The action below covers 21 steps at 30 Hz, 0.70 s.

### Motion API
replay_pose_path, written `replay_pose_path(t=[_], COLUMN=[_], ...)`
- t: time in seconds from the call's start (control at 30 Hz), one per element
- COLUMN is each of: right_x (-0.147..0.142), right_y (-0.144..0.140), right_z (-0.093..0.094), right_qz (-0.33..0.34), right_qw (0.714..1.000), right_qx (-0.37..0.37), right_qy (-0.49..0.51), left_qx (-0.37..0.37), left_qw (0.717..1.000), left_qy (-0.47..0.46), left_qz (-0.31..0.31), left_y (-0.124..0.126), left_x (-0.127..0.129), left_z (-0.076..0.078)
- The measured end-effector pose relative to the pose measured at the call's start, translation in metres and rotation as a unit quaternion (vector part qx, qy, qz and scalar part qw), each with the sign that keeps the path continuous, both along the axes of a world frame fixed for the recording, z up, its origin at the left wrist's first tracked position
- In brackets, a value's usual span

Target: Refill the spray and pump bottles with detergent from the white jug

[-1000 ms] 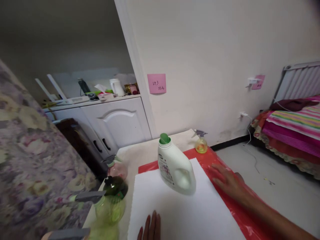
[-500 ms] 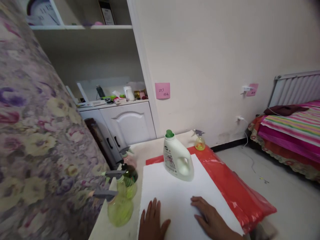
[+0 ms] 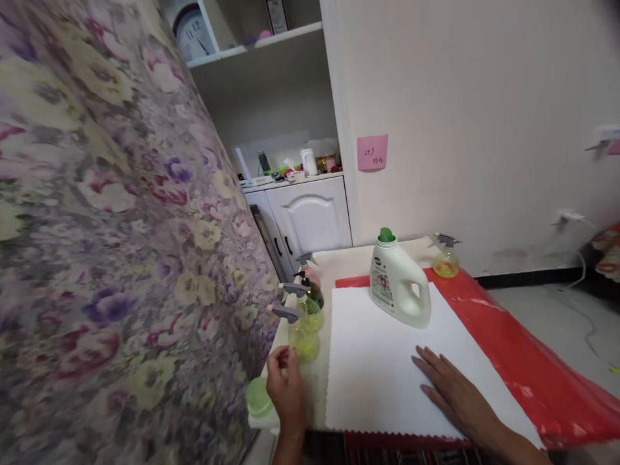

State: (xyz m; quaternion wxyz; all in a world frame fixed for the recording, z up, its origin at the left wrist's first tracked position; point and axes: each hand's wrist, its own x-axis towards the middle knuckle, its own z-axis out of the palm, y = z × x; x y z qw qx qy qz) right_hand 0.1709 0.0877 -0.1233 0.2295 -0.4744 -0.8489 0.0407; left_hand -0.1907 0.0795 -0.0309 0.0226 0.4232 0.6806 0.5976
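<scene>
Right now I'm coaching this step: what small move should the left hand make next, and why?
Probably reach forward and close on the nearest yellow-green spray bottle: the left hand hovers just before it, fingers curled and empty, while the right hand lies flat on the white sheet.

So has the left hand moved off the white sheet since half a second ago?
Yes. The left hand has gone left, off the white sheet, and is now raised by the nearest green spray bottle at the table's left edge.
</scene>
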Motion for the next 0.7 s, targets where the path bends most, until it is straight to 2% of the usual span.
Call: replay_pose_path(t=[0.07, 0.13, 0.23, 0.33, 0.53, 0.63, 0.7], right_x=[0.000, -0.001, 0.000, 0.000, -0.002, -0.003, -0.002], right_y=[0.000, 0.000, 0.001, 0.001, 0.001, 0.001, 0.003], right_z=[-0.001, -0.001, -0.001, 0.000, 0.002, -0.003, -0.008], right_qz=[-0.005, -0.006, -0.003, -0.004, -0.010, -0.011, -0.014], right_qw=[1.000, 1.000, 1.000, 1.000, 0.999, 0.997, 0.995], right_qx=[0.003, 0.005, 0.007, -0.001, -0.014, -0.014, -0.020], right_qy=[-0.004, -0.002, 0.004, 0.007, 0.044, 0.071, 0.092], left_qx=[-0.027, -0.063, -0.084, -0.096, -0.120, -0.125, -0.120], left_qw=[0.998, 0.997, 0.995, 0.993, 0.989, 0.987, 0.982], left_qy=[-0.047, -0.048, -0.026, -0.044, -0.064, -0.060, -0.062], left_qz=[0.011, -0.018, -0.046, -0.051, -0.056, -0.087, -0.134], left_y=[0.009, 0.021, 0.037, 0.045, 0.035, 0.024, 0.017], left_x=[-0.010, -0.012, -0.006, 0.000, 0.004, 0.012, 0.021], left_z=[-0.004, -0.011, -0.020, -0.022, -0.010, -0.007, -0.006])
